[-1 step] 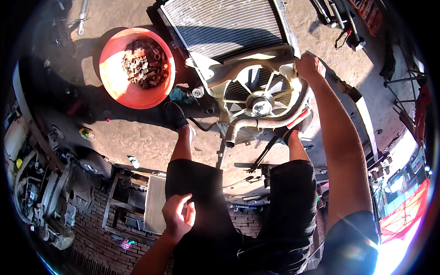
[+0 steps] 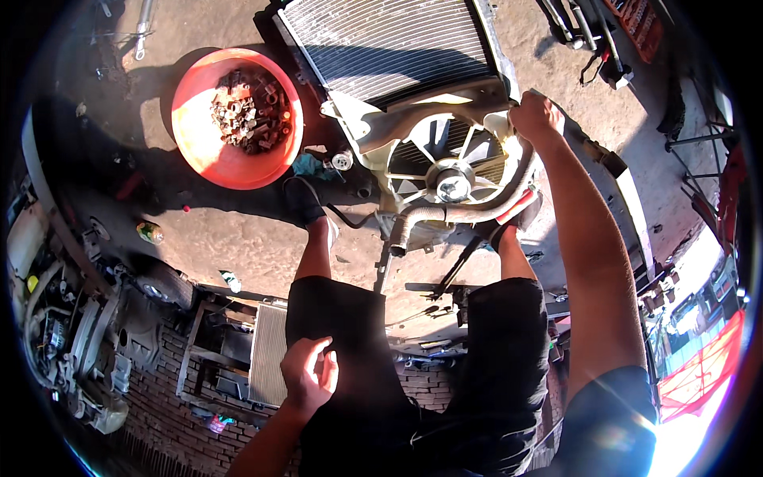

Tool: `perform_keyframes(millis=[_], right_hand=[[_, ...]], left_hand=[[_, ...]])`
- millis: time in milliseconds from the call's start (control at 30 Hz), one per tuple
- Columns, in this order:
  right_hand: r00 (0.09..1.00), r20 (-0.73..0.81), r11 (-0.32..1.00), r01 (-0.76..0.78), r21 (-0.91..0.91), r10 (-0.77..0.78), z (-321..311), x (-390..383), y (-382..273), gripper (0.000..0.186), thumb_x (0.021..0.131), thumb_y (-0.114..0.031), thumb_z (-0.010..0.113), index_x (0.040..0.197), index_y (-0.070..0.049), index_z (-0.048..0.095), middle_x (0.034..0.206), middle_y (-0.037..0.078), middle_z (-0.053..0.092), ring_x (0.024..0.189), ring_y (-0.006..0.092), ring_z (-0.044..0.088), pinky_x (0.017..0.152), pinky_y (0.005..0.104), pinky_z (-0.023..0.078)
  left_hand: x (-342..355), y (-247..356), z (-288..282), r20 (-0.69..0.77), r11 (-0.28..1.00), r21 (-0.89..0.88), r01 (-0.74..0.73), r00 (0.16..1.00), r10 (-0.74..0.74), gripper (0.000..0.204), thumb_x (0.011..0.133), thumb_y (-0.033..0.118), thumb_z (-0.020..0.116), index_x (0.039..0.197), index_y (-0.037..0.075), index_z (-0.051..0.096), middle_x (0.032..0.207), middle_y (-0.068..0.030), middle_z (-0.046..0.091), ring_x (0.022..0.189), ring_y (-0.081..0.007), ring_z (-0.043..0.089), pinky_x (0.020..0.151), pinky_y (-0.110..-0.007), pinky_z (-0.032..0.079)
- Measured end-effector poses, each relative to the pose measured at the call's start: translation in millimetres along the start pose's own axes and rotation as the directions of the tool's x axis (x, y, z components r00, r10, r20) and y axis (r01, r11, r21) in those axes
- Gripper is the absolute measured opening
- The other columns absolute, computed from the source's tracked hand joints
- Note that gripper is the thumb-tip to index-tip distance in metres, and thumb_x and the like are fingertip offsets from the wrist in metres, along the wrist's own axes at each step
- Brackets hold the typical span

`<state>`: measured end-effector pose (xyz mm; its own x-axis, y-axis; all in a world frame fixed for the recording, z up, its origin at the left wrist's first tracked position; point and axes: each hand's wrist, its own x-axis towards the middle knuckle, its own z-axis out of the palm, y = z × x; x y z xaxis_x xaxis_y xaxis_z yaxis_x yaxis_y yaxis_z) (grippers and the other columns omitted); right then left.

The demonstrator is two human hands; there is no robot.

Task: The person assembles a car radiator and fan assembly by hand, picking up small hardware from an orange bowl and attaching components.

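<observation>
My right hand (image 2: 537,118) grips the right side of a radiator (image 2: 381,44) and fan shroud assembly, with fingers wrapped at the shroud's upper corner. The shroud holds a round cooling fan (image 2: 454,181). A ribbed hose (image 2: 445,213) curves along the fan's lower and right sides, with one end pointing down. My left hand (image 2: 308,370) is over my left thigh, fingers loosely bent and apart, holding nothing. My feet (image 2: 304,203) are on the ground either side of the shroud's lower part.
A red plastic basin (image 2: 192,119) of small metal parts sits left of the assembly. Long tools (image 2: 586,32) and an orange case (image 2: 636,24) lie at upper right. A long pale strip (image 2: 632,207) lies at right. Car parts (image 2: 71,358) and another radiator (image 2: 268,350) appear at lower left.
</observation>
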<state>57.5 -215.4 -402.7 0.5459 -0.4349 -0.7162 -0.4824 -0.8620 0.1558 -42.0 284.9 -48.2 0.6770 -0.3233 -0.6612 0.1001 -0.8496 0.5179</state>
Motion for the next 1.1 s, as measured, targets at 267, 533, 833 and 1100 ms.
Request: perform_keyframes(millis=[267, 533, 833, 1100], right_hand=[[0.993, 0.076, 0.983, -0.098, 0.156, 0.087, 5.1, 7.7, 13.3, 0.034, 0.092, -0.036, 0.061, 0.114, -0.015, 0.076, 0.121, 0.017, 0.073, 0.116, 0.0381, 0.069, 0.099, 0.0503, 0.054], [0.989, 0.067, 0.976, -0.141, 0.165, 0.132, 2.5, 9.8, 9.7, 0.036, 0.089, -0.034, 0.065, 0.116, -0.013, 0.076, 0.120, 0.016, 0.075, 0.113, 0.0354, 0.072, 0.096, 0.0459, 0.057], [0.999, -0.031, 0.999, -0.029, 0.013, 0.030, 14.9, 14.1, 15.5, 0.030, 0.091, -0.033, 0.065, 0.111, -0.016, 0.079, 0.118, 0.016, 0.075, 0.116, 0.0330, 0.072, 0.095, 0.0451, 0.057], [0.996, 0.064, 0.997, -0.067, 0.046, 0.064, -11.6, -1.6, 2.6, 0.034, 0.088, -0.030, 0.070, 0.119, -0.017, 0.076, 0.127, 0.013, 0.073, 0.121, 0.0331, 0.069, 0.103, 0.0451, 0.054]], left_hand=[[3.3, 3.6, -0.9, 0.021, 1.000, 0.006, 0.025, 0.999, -0.025, 0.025, 0.081, -0.002, 0.071, 0.106, 0.000, 0.071, 0.073, -0.0108, 0.059, 0.064, -0.0284, 0.059, 0.060, -0.039, 0.049], [3.0, 4.7, 1.3, 0.010, 1.000, -0.006, 0.006, 1.000, -0.006, 0.022, 0.086, -0.001, 0.069, 0.108, 0.001, 0.070, 0.075, -0.0094, 0.056, 0.063, -0.0227, 0.056, 0.059, -0.035, 0.046], [-0.3, 0.0, 3.5, 0.018, 1.000, 0.003, 0.002, 1.000, -0.002, 0.021, 0.088, 0.000, 0.069, 0.109, 0.001, 0.071, 0.077, -0.0095, 0.058, 0.065, -0.0223, 0.057, 0.061, -0.035, 0.047], [-3.7, -2.0, 2.7, 0.018, 1.000, 0.020, 0.011, 1.000, -0.011, 0.022, 0.088, 0.001, 0.069, 0.110, 0.002, 0.070, 0.076, -0.0086, 0.057, 0.064, -0.0215, 0.058, 0.060, -0.034, 0.047]])
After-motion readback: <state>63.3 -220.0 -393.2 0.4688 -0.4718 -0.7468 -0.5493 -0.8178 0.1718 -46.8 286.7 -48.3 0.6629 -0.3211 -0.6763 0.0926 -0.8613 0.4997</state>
